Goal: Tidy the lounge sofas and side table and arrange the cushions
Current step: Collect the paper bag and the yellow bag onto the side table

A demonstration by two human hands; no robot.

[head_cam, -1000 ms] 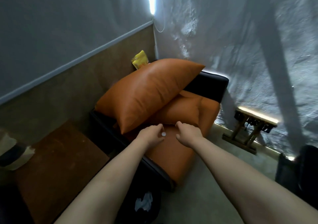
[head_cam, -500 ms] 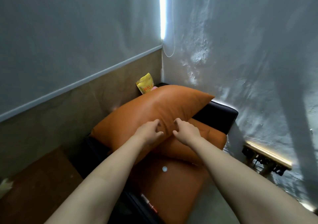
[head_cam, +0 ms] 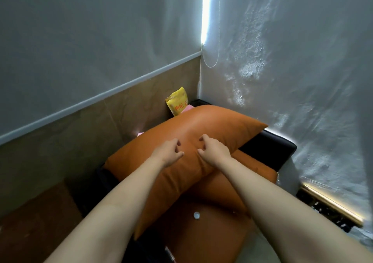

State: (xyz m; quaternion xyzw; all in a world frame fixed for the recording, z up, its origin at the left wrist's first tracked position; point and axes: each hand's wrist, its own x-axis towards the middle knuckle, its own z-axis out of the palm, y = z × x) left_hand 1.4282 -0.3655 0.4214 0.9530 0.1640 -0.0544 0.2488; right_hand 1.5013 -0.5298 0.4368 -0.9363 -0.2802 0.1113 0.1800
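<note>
Resting loosely curled on top cushion [head_cam: 212,129], left hand [head_cam: 167,151] and right hand [head_cam: 215,148] grip nothing; packet [head_cam: 177,103] half-hidden.

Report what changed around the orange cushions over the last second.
Both hands moved up from the front of the seat to the face of the large cushion: left hand and right hand now lie on it, fingers bent; a grip is not clear. The small white disc, earlier at the left fingertips, lies on the seat. The cushion and the yellow packet stayed put.
</note>
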